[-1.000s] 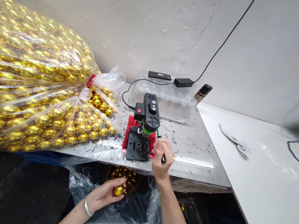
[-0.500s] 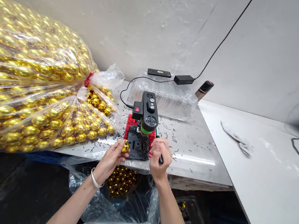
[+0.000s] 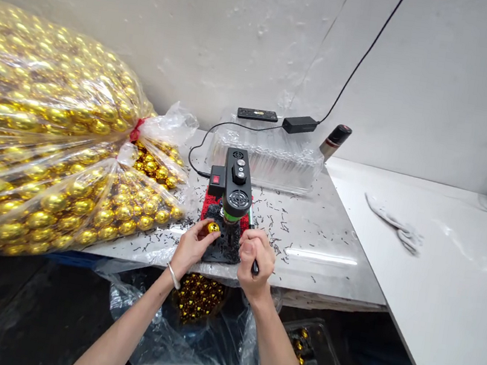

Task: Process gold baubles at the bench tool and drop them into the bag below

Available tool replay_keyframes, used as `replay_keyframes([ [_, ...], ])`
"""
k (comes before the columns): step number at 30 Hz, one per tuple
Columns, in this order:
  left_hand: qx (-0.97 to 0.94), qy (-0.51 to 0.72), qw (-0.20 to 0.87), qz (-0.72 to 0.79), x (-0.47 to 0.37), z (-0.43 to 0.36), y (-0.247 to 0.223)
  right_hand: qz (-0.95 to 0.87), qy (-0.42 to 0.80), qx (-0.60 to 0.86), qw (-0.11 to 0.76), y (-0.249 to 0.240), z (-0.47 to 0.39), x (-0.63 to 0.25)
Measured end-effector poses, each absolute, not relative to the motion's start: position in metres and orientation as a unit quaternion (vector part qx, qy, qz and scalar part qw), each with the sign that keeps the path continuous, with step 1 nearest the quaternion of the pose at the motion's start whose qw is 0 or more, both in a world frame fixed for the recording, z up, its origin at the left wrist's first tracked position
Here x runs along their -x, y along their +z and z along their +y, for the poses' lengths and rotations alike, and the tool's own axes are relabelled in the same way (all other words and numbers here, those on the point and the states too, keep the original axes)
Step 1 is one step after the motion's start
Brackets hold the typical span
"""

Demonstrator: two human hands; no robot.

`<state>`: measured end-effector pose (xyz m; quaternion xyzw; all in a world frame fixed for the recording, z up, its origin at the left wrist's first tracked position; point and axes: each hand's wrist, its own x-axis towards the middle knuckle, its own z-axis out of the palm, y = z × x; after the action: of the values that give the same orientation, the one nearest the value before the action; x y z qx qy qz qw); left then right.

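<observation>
Between the thumb and fingers of my left hand (image 3: 192,247) is a small gold ball (image 3: 213,227), held over the black base plate (image 3: 225,247) of a small drill press (image 3: 237,185). My right hand (image 3: 256,262) is wrapped round the black-gripped lever (image 3: 255,266) at the right side of the press. The press has a black head with a green ring at its lower end, and the ball is just left of and below that ring. Red matting (image 3: 211,200) shows under the base, with dark shavings scattered over it.
A big clear bag of gold balls (image 3: 49,135) fills the left. Behind the press are a clear plastic box (image 3: 269,162), a power adapter (image 3: 300,124) and a can (image 3: 335,141). A glove (image 3: 393,223) lies right. Gold balls (image 3: 199,298) sit in a lined container below.
My left hand has moved up and right with the gold ball, from the base plate's left edge to over the plate. My right hand stays on the lever. The view has shifted slightly.
</observation>
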<state>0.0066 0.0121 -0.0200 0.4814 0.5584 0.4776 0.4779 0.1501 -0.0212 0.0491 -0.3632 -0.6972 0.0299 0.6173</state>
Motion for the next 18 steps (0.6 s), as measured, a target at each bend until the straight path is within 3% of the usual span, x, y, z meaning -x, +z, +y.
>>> replay_keyframes([
  [8, -0.662, 0.394, 0.273, 0.576, -0.015, 0.014, -0.024, -0.702, 0.029, 0.36, 0.613, 0.046, -0.021, -0.152],
  [18, -0.717, 0.397, 0.21, 0.533, -0.018, 0.014, -0.039, -0.695, 0.041, 0.364, 0.619, 0.039, -0.022, -0.152],
])
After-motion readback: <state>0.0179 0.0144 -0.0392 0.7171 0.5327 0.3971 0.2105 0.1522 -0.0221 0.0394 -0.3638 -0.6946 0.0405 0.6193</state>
